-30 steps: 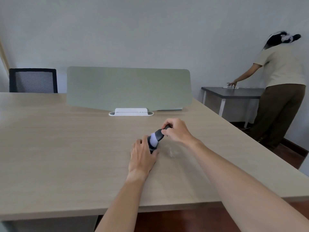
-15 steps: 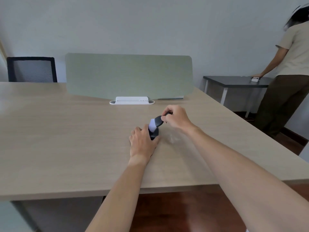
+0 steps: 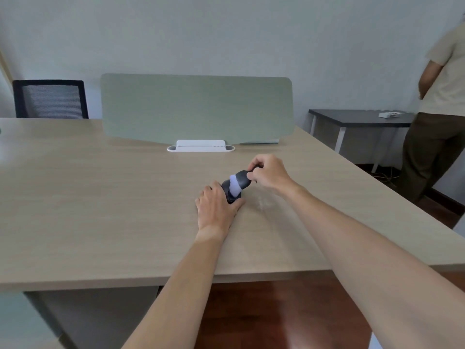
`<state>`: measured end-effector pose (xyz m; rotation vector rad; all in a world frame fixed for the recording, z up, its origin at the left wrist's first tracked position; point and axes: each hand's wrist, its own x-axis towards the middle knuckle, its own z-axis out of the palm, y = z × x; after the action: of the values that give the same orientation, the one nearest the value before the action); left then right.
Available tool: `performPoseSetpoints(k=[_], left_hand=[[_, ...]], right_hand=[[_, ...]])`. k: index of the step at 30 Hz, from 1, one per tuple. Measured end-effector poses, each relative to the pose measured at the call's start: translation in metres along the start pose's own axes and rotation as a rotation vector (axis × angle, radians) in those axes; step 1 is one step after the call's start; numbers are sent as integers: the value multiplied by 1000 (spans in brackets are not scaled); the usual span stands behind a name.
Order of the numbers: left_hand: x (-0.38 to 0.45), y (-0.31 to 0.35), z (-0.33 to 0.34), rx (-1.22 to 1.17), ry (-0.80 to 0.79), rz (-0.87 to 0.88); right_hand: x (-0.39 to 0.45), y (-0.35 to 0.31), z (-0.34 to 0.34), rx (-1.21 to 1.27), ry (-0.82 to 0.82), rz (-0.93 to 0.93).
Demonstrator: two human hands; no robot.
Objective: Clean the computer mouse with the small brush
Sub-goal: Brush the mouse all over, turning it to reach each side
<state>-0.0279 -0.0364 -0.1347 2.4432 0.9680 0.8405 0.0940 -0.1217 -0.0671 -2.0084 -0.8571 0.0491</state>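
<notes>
A dark computer mouse lies on the light wooden table, mostly covered by my left hand, which grips it from the near left side. My right hand holds a small brush with a dark grey body and pale bristles. The bristles point down and to the left and rest on the top of the mouse. Only a small part of the mouse shows between hand and brush.
A green divider panel in a white base stands at the back of the table. A black mesh chair is behind on the left. At the right, a person stands by a dark side table.
My hands keep their grip while the brush shifts slightly over the mouse. The person at the right has moved further right and taken their hand off the side table, leaving a white object there.
</notes>
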Motion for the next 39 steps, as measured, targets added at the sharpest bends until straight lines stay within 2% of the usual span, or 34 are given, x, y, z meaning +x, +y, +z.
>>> performPoseSetpoints(k=[3, 5, 8, 12, 16, 18, 20, 24, 27, 29, 31, 35, 39], left_hand=[[-1, 2, -1, -26, 21, -3], [-1, 2, -1, -32, 31, -4], [-1, 0, -1, -57, 40, 7], [-1, 0, 0, -83, 60, 14], [0, 0, 0, -77, 74, 17], [0, 1, 0, -74, 66, 11], [0, 1, 0, -74, 67, 7], [0, -1, 1, -79, 90, 17], [0, -1, 2, -82, 90, 15], [0, 0, 2, -74, 87, 13], [-1, 0, 2, -72, 91, 16], [-2, 1, 0, -72, 82, 18], [-2, 2, 1, -69, 111, 19]], right_hand=[[-6, -1, 7, 36, -108, 24], [-7, 4, 12, -43, -124, 6], [-5, 10, 11, -142, -29, 0], [2, 5, 2, -144, 107, -7], [-2, -5, 2, 29, -42, 16], [-5, -5, 7, 11, -127, 14], [-7, -1, 11, -50, -137, -27], [-2, 7, 11, -121, 42, -37], [2, 7, 6, -68, 165, -8], [2, 4, 4, 33, 128, 22], [-1, 1, 5, 99, 23, 56], [-7, 2, 17, 46, -124, 67], [-4, 6, 23, -39, 1, -6]])
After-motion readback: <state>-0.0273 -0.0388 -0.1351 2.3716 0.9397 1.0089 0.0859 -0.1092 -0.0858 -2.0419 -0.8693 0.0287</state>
